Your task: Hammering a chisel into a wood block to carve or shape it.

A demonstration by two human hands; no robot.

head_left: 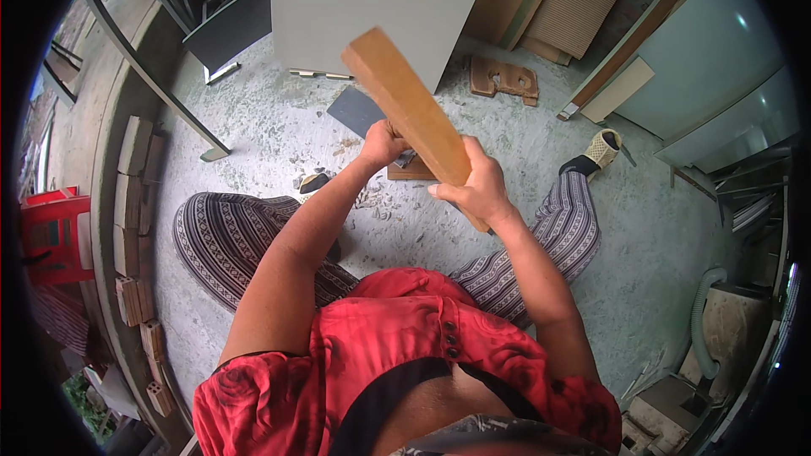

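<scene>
My right hand (480, 186) is wrapped round the lower part of a long, thick wooden block (405, 101), which is raised at a slant above the floor. To its left, my left hand (384, 145) is closed in a fist, low over the floor; what it grips is mostly hidden by the fingers and the block. A small brown wooden board (410, 171) lies just beneath the hands, partly covered by the block. Next to my left hand is a flat dark grey piece (353, 110), its near end hidden behind the fist.
Small chips (372, 196) are scattered over the concrete floor between my spread legs. A large pale panel (372, 0) stands ahead. Beyond the block lies a brown piece with cut-outs (503, 80). Bricks (128, 224) line the left, and a grey machine (735, 321) stands right.
</scene>
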